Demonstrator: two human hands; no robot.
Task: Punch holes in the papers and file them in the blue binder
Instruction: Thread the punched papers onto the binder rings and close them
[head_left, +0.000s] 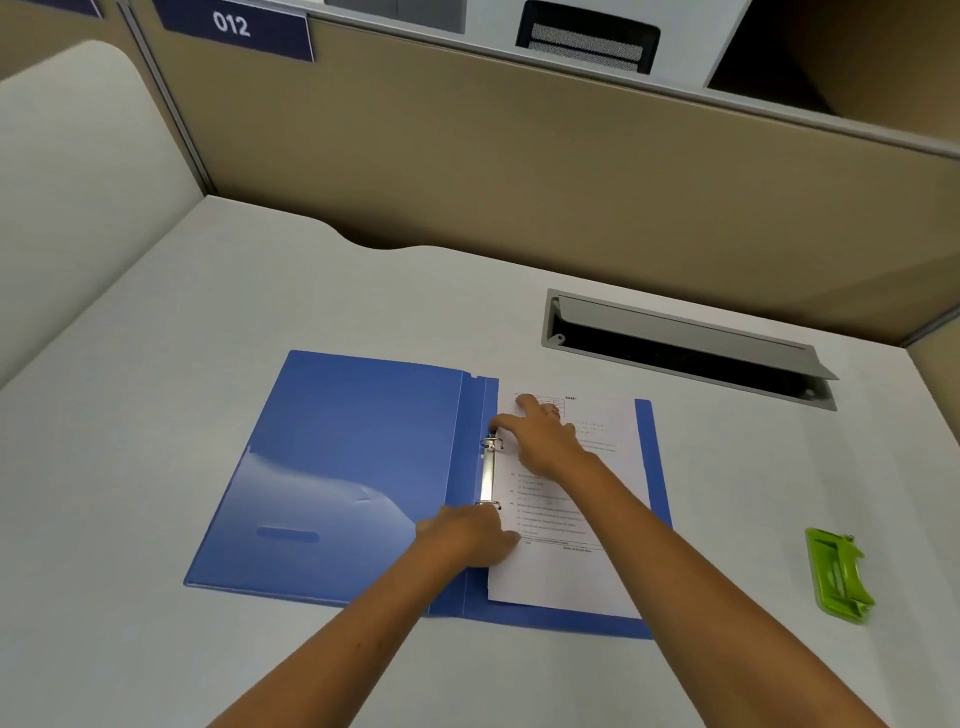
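Note:
The blue binder (343, 457) lies open flat on the white desk. White printed papers (582, 566) rest on its right half, against the metal ring mechanism (487, 474) along the spine. My left hand (470, 535) presses down at the lower ring, fingers on the papers' left edge. My right hand (540, 436) lies on the upper part of the papers, its fingertips touching the upper ring. Neither hand lifts anything. A green hole punch (837, 574) sits apart on the desk, far right.
A grey cable hatch (685, 348) with its lid raised is set into the desk behind the binder. A beige partition (519, 171) walls the back, with a "012" label at top left. The desk's left side borders a white panel.

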